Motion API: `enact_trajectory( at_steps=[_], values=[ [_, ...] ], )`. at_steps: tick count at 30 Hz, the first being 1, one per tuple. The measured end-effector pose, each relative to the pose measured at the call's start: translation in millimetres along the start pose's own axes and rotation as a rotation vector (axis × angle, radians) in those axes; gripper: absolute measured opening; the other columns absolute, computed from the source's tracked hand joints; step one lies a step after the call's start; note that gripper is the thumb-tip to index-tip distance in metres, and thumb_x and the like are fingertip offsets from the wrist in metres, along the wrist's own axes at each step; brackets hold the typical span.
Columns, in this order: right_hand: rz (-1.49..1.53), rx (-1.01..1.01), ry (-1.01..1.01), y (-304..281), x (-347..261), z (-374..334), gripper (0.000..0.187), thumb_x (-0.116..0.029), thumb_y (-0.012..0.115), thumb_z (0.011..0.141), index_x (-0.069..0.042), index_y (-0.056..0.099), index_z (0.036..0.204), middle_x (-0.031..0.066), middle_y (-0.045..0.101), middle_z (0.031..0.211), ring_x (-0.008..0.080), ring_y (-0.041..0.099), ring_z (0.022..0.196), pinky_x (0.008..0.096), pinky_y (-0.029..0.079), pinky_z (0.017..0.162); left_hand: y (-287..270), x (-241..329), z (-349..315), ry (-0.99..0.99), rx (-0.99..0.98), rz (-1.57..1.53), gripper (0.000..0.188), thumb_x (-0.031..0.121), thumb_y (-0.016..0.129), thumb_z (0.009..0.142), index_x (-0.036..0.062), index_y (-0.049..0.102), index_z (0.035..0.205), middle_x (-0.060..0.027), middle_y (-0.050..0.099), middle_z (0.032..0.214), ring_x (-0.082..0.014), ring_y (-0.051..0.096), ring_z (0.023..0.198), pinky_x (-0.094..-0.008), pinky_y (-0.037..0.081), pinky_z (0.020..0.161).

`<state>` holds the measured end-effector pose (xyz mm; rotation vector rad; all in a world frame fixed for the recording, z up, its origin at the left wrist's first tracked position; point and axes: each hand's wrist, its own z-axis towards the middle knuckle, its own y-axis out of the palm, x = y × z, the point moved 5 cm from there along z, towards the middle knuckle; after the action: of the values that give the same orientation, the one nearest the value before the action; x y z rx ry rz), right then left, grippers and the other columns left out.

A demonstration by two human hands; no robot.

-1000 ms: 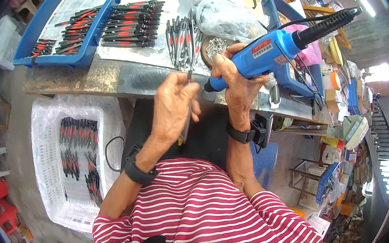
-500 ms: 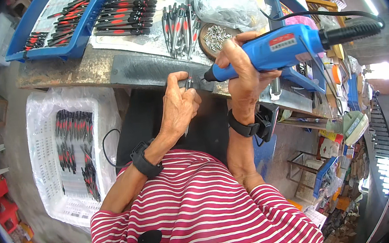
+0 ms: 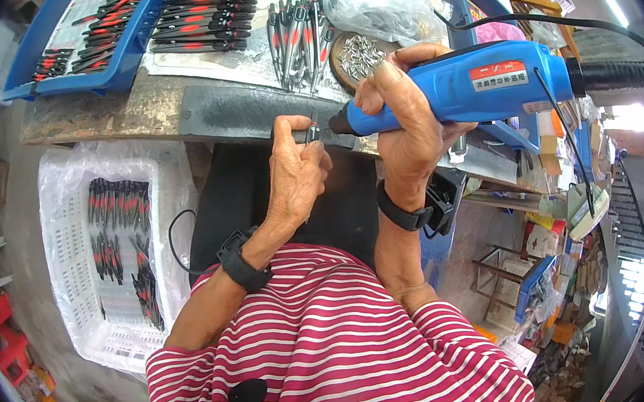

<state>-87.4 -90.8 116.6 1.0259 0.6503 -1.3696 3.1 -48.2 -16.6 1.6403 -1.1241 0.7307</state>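
My right hand grips a blue electric screwdriver, held level with its black nose pointing left. The nose is right beside a slim black-and-red tool handle; I cannot tell whether they touch. My left hand pinches that handle upright between thumb and forefinger at the bench edge, its lower part hidden by the fingers. Just beyond my hands, small silver screws fill a round shallow dish. To the left of the dish lies a loose bunch of similar black-and-red handles.
More such handles lie in rows on the bench, and others in a blue tray. A plastic-lined white crate with handles stands low on the left. A clear plastic bag lies behind the dish. The screwdriver's cable runs off right.
The screwdriver has swung more level and its back end has shifted right, its nose now closer to the held handle. My left hand keeps its pinch, nearly in place.
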Motion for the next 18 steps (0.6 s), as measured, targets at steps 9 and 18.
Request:
enact_trajectory(
  at_steps=[9,18],
  values=[
    [0.026,-0.031,0.002,2,3,0,0.025,0.007,0.062,0.074,0.005,0.053,0.097,0.0086,0.056,0.063,0.0147,0.055,0.05,0.0277,0.048,0.051,1,-2,0,0.002,0.011,-0.044,0.023,0.004,0.044,0.084,0.0054,0.033,0.105,-0.004,0.05,0.058,-0.0051,0.039,0.042,-0.0207,0.031,0.034],
    [0.098,-0.009,0.082,2,10,-1,0.024,0.005,0.07,0.071,0.001,0.056,0.09,0.0049,0.059,0.069,0.0094,0.057,0.055,0.0215,0.047,0.051,0,-2,1,-0.01,0.017,-0.042,0.022,0.004,0.044,0.084,0.0058,0.033,0.103,-0.004,0.05,0.057,-0.0048,0.039,0.041,-0.0208,0.03,0.034]
  ],
)
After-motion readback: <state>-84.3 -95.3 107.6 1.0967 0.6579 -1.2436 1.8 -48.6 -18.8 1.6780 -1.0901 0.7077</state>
